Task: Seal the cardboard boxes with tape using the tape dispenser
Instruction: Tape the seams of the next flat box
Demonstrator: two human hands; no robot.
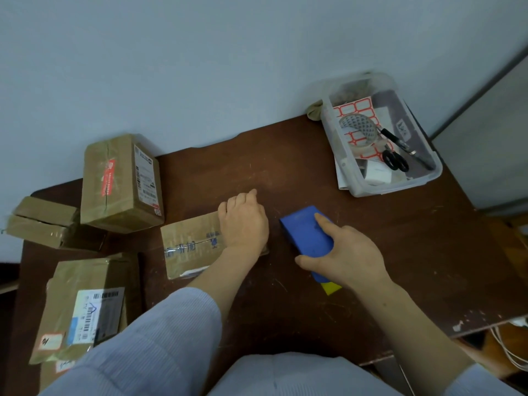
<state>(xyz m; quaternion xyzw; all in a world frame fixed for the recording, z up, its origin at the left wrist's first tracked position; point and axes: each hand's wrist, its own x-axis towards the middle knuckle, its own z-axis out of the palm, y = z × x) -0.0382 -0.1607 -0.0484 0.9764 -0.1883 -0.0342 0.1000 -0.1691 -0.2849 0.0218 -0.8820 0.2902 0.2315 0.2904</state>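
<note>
A flat cardboard box with blue printed characters lies in the middle of the dark brown table. My left hand rests palm down on the box's right end, fingers curled, covering that edge. To the right, my right hand grips the blue tape dispenser, index finger stretched along its top. A yellow part of the dispenser shows below my wrist. The dispenser sits just right of the box, apart from it.
Three more taped cardboard boxes sit at the left: a tall one, a small one at the table's left edge, and a labelled one near me. A clear plastic bin with scissors, labels and tape stands at the back right.
</note>
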